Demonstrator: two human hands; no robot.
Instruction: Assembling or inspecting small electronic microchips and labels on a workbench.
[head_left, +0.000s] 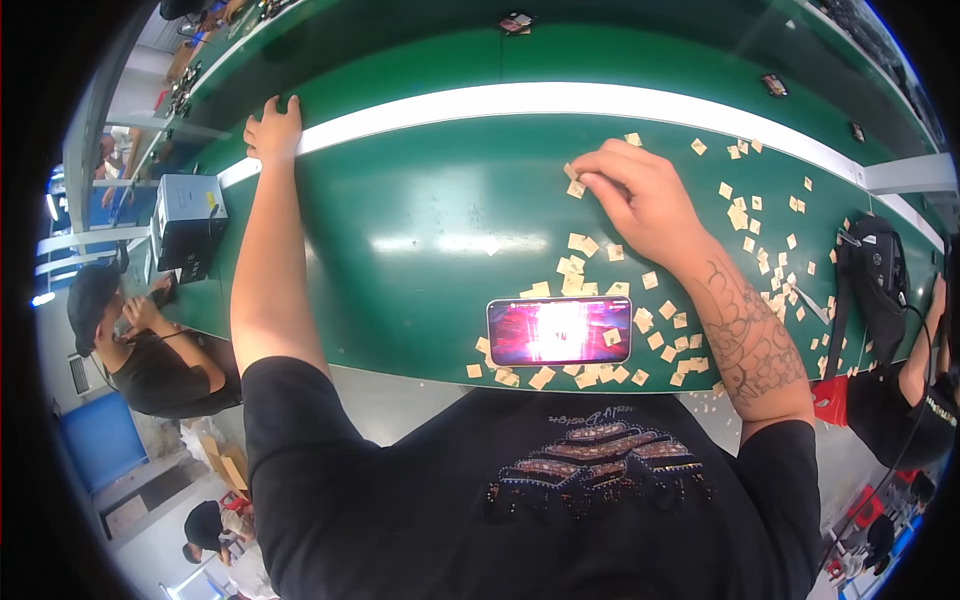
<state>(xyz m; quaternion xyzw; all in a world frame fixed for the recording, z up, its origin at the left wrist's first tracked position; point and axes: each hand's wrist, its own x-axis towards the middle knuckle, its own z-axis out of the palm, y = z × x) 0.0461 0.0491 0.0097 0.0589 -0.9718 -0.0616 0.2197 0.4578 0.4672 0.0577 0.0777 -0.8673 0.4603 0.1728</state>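
Stretched far out, my left hand (274, 132) rests on the left part of the white rail (420, 104) with its fingers apart and nothing visible in it. My right hand (640, 195) is over the green table (400, 290), right of the middle. Its thumb and forefinger pinch a small cream paper square (570, 171). A second cream square (576, 189) lies close under the fingertips. Nearer to me is a phone (560, 346) with a lit pink and white screen; one square (612, 337) lies on it. Many loose squares (737, 215) are scattered around the phone and to the right.
A black bag (872, 265) with a strap lies on the table at the right. At the left stands a grey and black box (190, 225). One person (150, 350) sits at the left, another (905, 400) at the right. Small items lie beyond the rail.
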